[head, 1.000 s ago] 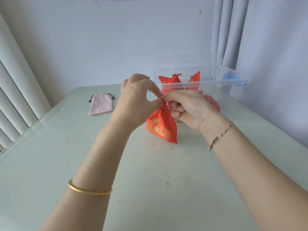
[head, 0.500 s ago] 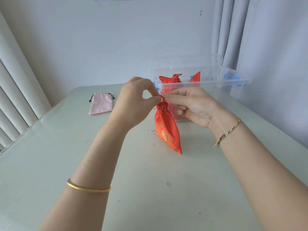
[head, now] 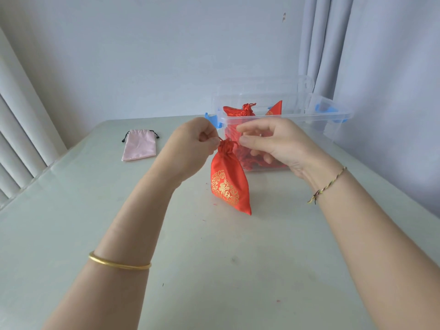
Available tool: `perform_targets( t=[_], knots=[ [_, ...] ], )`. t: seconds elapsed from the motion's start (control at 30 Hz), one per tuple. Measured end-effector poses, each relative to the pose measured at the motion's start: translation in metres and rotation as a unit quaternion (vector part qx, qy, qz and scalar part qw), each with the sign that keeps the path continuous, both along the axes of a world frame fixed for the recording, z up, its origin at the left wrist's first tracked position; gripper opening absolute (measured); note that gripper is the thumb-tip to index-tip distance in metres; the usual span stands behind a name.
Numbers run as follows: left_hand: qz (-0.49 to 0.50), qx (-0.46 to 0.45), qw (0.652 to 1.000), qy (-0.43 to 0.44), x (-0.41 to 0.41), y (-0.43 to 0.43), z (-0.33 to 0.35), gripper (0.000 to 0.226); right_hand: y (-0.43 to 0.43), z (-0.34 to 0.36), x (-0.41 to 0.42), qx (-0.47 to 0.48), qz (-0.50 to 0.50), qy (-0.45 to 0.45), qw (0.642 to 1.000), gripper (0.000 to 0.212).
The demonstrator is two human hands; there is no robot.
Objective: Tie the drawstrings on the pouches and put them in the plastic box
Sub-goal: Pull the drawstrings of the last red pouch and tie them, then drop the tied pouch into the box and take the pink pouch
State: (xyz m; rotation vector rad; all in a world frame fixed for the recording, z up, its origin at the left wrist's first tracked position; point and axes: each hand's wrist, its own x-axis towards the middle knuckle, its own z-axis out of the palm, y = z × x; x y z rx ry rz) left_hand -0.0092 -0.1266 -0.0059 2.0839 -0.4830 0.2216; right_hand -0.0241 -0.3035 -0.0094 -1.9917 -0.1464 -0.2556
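Note:
A red pouch with gold embroidery hangs between my hands above the table, its neck gathered tight. My left hand pinches the drawstring on the left of the neck. On the right side, my right hand pinches the other drawstring end. Behind them stands the clear plastic box with blue latches, and several red pouches lie inside it. A pink pouch with black cord ends lies flat at the far left of the table.
The pale table runs out to a white wall at the back. Curtains hang behind the box on the right. Vertical blinds line the left edge.
The red pouch has turned so its gold pattern faces me and hangs lower. My hands have drawn slightly apart, pulling the drawstrings sideways.

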Motion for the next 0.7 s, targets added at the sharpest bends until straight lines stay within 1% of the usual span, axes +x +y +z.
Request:
perform_targets(
  t=[0.07, 0.13, 0.23, 0.3, 0.37, 0.43, 0.53, 0.63, 0.7],
  knots=[
    [-0.013, -0.011, 1.000, 0.001, -0.002, -0.002, 0.001, 0.020, 0.008, 0.005, -0.004, -0.027, 0.037, -0.001, 0.999, 0.029],
    [-0.030, -0.022, 0.999, -0.001, -0.006, -0.005, 0.003, 0.019, 0.016, 0.007, -0.008, -0.085, 0.048, -0.013, 0.995, 0.021],
    [-0.051, -0.037, 0.998, 0.002, -0.011, -0.012, 0.004, 0.015, 0.016, 0.011, -0.014, -0.145, 0.025, -0.015, 0.989, 0.010],
    [-0.053, -0.067, 0.996, 0.014, -0.009, -0.018, 0.008, 0.009, 0.002, 0.022, -0.021, -0.161, 0.009, -0.005, 0.987, 0.004],
    [-0.041, -0.105, 0.993, 0.025, -0.002, -0.026, 0.016, 0.006, -0.019, 0.037, -0.025, -0.133, -0.018, -0.011, 0.991, 0.008],
    [-0.021, -0.133, 0.990, 0.029, 0.008, -0.036, 0.024, 0.010, -0.038, 0.054, -0.025, -0.087, -0.040, -0.040, 0.995, 0.012],
    [0.017, -0.160, 0.987, 0.026, 0.024, -0.054, 0.031, 0.015, -0.061, 0.086, -0.020, -0.064, -0.084, -0.118, 0.987, 0.014],
    [0.066, -0.183, 0.981, 0.015, 0.041, -0.069, 0.033, 0.018, -0.079, 0.112, -0.002, -0.066, -0.147, -0.221, 0.962, 0.018],
    [0.089, -0.198, 0.976, 0.008, 0.051, -0.074, 0.033, 0.021, -0.087, 0.115, 0.019, -0.083, -0.192, -0.258, 0.943, 0.023]
  ],
)
